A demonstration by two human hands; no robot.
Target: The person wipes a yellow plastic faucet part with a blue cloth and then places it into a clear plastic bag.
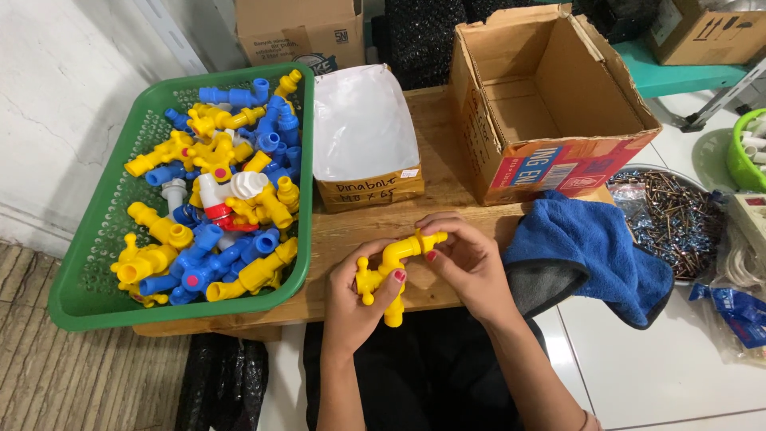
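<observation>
Both the left hand (355, 299) and right hand (467, 259) are clamped on a yellow plastic water tap (391, 267), held just above the near edge of the wooden table (447, 191). It could slip floorward if either grip loosens. Fingers hide the tap's middle

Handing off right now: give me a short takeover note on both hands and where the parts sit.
Left hand: gripping the yellow plastic tap by its body.
Right hand: fingers on the tap's upper end.
Green tray, left: piled with yellow and blue taps.
Open cardboard box, behind: looks empty.
Blue cloth: right of the hands.
Done: one tap in hand. Left: the tray pile.
</observation>
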